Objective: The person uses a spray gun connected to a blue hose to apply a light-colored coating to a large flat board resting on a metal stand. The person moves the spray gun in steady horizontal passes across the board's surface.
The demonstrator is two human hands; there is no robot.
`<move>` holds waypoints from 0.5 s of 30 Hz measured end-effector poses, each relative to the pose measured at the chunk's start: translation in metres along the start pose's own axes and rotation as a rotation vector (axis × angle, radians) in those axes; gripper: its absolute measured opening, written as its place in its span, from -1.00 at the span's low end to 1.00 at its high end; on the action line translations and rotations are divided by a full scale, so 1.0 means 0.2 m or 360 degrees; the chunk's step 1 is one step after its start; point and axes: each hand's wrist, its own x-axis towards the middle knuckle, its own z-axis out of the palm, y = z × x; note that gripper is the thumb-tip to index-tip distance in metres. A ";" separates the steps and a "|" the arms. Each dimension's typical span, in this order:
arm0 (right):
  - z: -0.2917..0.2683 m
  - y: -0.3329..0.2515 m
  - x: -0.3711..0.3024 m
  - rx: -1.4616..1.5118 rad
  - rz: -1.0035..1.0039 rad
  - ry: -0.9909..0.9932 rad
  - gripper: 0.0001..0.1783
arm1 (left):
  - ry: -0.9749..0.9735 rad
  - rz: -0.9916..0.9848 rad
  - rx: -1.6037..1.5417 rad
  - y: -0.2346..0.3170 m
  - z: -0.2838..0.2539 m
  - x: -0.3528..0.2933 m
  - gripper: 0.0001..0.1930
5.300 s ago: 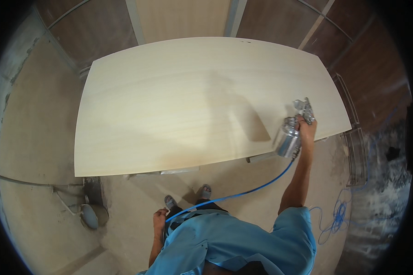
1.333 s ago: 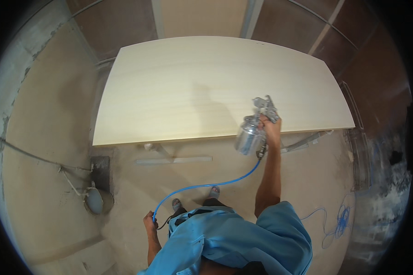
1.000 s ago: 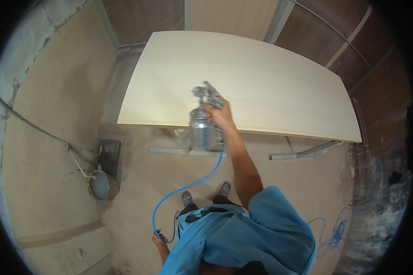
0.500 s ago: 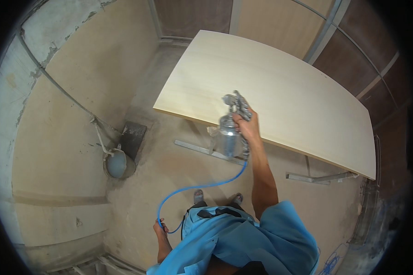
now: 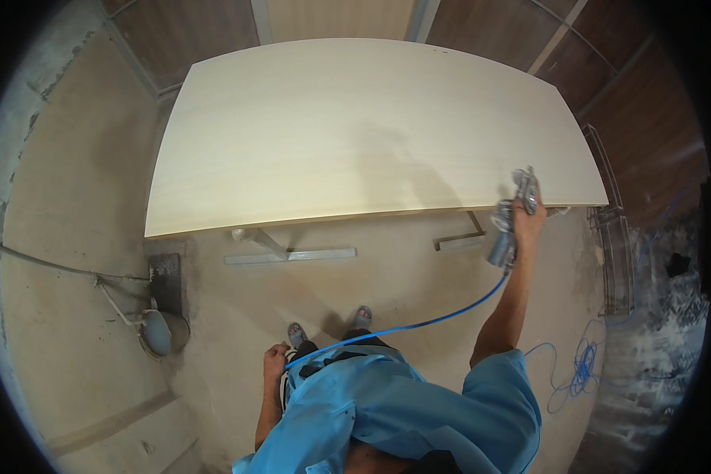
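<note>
"Spray gun (image 5: 527, 185) first: how do the fingers have it?"

"The right hand (image 5: 530, 221) is wrapped round the grip; which finger lies on the trigger, I can't make out. The left hand (image 5: 275, 361) is curled where the blue hose (image 5: 426, 322) reaches it, well out on the near side of the board (image 5: 347, 126). Whether those fingers close on the hose, I can't tell."

"And where is the gun?"

"At the board's near edge, toward its right end. Its head shows against the pale face, and the silvery cup (image 5: 501, 246) shows past the edge, over the floor."

"How would it handle?"

"Stiff and metallic, I'd judge, and bottom-heavy if the cup is full; its contents don't show. Hold it by the grip: the cup looks smooth, perhaps slippery, and the front end is probably easily knocked. The hose looks light and springy but could tug at the wrist."

"Farther out?"

"A metal foot (image 5: 290, 256) lies below the board's near edge. Coiled hose (image 5: 584, 371) is on the floor, nearer than the board's right corner; a bucket (image 5: 180, 335) stands nearer than its left one."
</note>
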 end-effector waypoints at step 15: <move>0.22 -0.12 -0.15 0.0892 0.0321 -0.0467 -0.92 | 0.0295 0.0047 -0.0269 -0.40 0.15 -0.35 -0.73</move>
